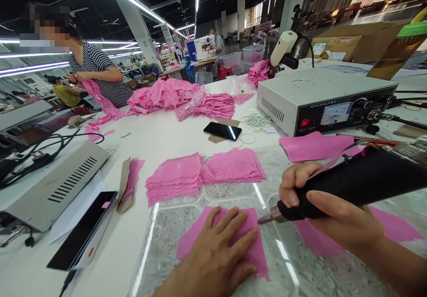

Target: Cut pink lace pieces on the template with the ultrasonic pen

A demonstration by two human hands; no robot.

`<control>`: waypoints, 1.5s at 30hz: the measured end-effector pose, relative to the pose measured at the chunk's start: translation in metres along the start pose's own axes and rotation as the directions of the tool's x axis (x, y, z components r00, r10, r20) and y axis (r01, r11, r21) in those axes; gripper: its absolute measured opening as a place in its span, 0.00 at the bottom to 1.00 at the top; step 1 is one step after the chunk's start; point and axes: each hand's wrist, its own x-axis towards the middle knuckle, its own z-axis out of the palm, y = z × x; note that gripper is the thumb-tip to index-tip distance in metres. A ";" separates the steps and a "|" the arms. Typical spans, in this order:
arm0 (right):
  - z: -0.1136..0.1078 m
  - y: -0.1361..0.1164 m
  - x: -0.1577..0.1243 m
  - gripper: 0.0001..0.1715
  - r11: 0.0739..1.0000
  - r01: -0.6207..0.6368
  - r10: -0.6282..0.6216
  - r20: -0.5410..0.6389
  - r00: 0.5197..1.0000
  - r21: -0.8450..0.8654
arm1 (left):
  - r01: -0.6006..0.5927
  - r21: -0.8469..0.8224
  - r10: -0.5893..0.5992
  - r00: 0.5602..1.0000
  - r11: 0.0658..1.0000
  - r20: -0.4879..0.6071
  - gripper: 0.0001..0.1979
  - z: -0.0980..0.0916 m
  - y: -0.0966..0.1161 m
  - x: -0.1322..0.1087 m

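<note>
My left hand (220, 252) lies flat, fingers spread, on a piece of pink fabric (188, 242) on the grey marbled sheet. My right hand (336, 217) is wrapped round a black handheld ultrasonic welder (347, 179). Its metal tip touches or nearly touches the fabric's upper right edge; I cannot tell which. Just beyond are two stacks of pink lace-edged pieces, a left stack (175, 174) and a right stack (233, 166). Partly hidden under my right forearm is more pink fabric (320, 237), and a folded pink piece (313, 146) lies past the welder.
A grey generator box (320, 97) with a dial stands at the right back. Another metal box (56, 186) and a tablet (83, 230) are on the left. A phone (223, 130) lies mid-table. Behind it are pink garments (167, 94); a co-worker (100, 72) handles pink cloth.
</note>
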 end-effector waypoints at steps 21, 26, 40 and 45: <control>0.008 -0.003 -0.009 0.12 0.998 -0.051 0.053 0.064 0.997 -0.031 | -0.047 -0.052 0.046 0.998 0.998 -0.037 0.21 -0.004 0.000 -0.011; 0.006 -0.003 -0.009 0.11 0.997 -0.081 0.081 0.066 0.995 0.000 | -0.050 -0.051 0.048 0.999 0.997 -0.025 0.22 -0.008 -0.001 -0.010; 0.015 0.020 0.000 0.06 1.000 0.013 -0.016 -0.126 0.992 -0.024 | 0.118 0.107 -0.108 0.989 0.987 -0.096 0.24 -0.011 -0.022 -0.048; 0.015 0.023 0.000 0.06 0.998 0.031 -0.036 -0.115 0.993 -0.052 | 0.125 0.106 -0.104 0.977 0.986 -0.186 0.24 -0.005 -0.025 -0.053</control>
